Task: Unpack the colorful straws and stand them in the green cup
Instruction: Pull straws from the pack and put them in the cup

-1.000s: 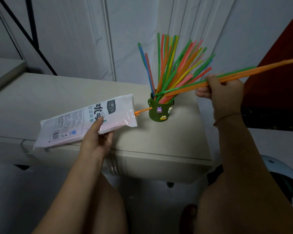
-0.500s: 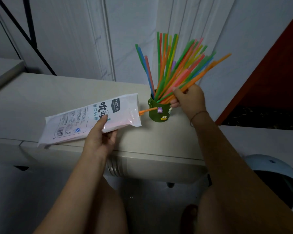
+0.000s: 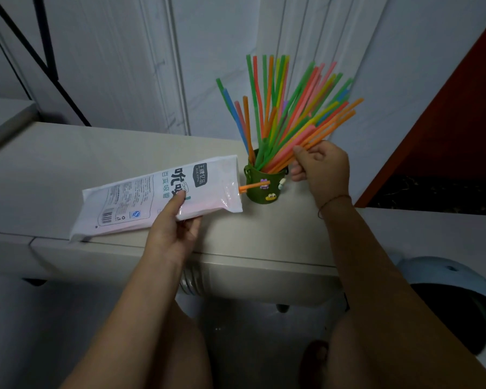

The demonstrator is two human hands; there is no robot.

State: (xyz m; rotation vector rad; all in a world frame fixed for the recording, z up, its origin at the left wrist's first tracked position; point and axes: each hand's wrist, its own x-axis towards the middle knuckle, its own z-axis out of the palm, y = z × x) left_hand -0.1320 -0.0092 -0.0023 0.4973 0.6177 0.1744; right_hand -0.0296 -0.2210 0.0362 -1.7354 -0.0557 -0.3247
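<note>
White moulded wall panels [image 3: 118,66] stand behind a beige cabinet top [image 3: 68,164], with 2 black bars [image 3: 45,37] upper left, a dark red panel [image 3: 460,122] right, and dim, even light.

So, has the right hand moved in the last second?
Yes. The right hand, gripping straws, has moved left, from well right of the cup to just beside it.

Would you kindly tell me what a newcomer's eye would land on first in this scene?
First, the fan of bright multicoloured plastic straws standing in the small dark-green cup at the far right of the pale tabletop, where the right hand pinches a few orange ones. Next, the white printed plastic straw packet held by the left hand, one orange straw poking from its open end.
</note>
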